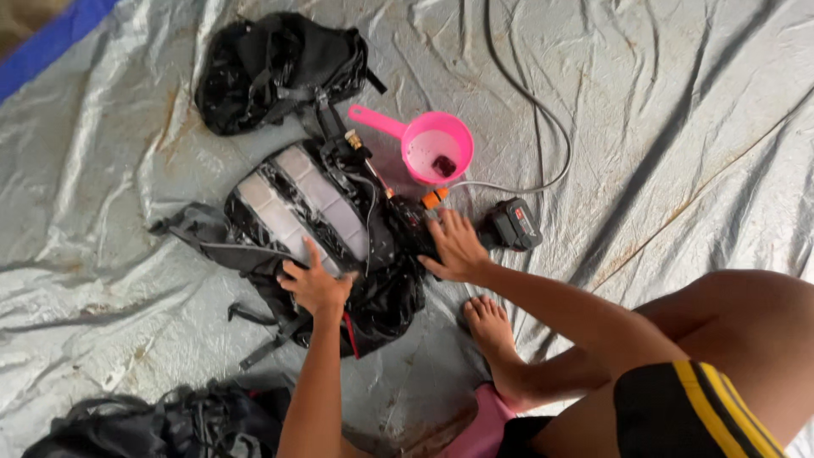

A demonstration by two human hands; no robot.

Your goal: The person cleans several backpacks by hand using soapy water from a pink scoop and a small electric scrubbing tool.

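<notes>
Water sheens the grey tarpaulin (678,110), so slipping looks the likeliest trouble for someone squatting barefoot on it. At far left a black bag (275,68) lies up top and another dark bag (170,420) sits at the bottom edge, both well apart from the work. In the middle lies the wet black backpack (322,246), its grey padded back facing up; the left hand (315,284) presses on its lower edge, fingers spread and curled lightly onto the fabric, gripping nothing I can make out. The right hand (458,246) lies flat with fingers splayed on the pack's right side, just beside the spray tool (407,212) with orange fittings. Its battery end (513,225) rests on the wet sheet, which I judge a risk to the electrics. The pink dipper (432,146) stands close enough to be knocked over.
</notes>
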